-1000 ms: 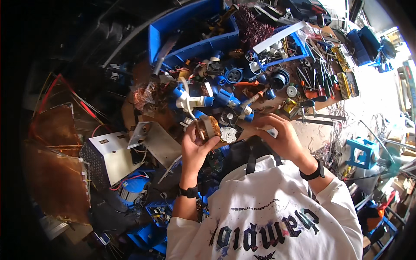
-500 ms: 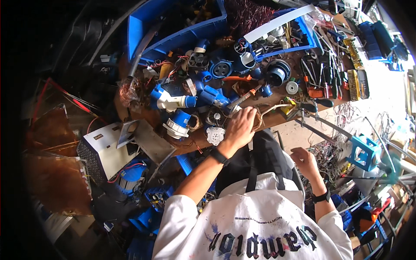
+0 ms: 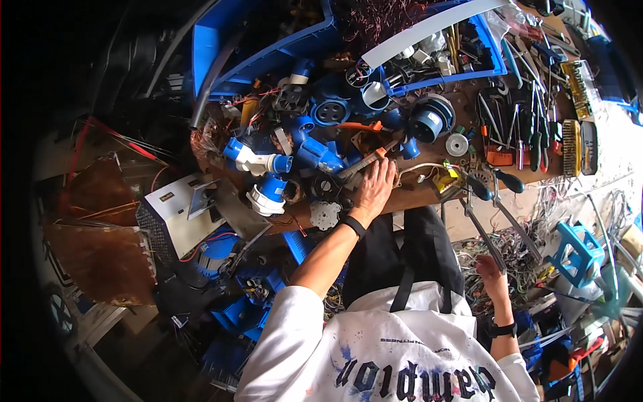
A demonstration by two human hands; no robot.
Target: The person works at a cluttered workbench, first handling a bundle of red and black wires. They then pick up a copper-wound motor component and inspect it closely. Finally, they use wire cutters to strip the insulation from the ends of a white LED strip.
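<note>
My left hand [image 3: 375, 191] rests on the near edge of the cluttered bench, its fingers stretched forward and nothing plainly held in them. Just beyond its fingertips lies a tool with a worn yellowish handle [image 3: 365, 163]. A round white plastic disc with holes [image 3: 325, 215] sits left of that wrist, and thin wires with a yellow-wrapped part [image 3: 445, 178] lie to the right. My right hand [image 3: 494, 276] hangs below the bench edge, fingers loosely bent and apart, with no held thing visible. Close to it are the ends of a long-armed metal tool [image 3: 483, 231].
Blue and white industrial plugs [image 3: 269, 195] crowd the bench's left side. Blue bins [image 3: 268, 59] stand at the back. Pliers and screwdrivers [image 3: 519, 130] lie at the right, beside a brush [image 3: 570, 147]. A blue stool [image 3: 577, 251] stands over tangled wires on the floor.
My left hand's fingers have straightened out over the bench edge. My right hand has dropped lower, close to the long metal tool's ends. The whole view has shifted a little.
</note>
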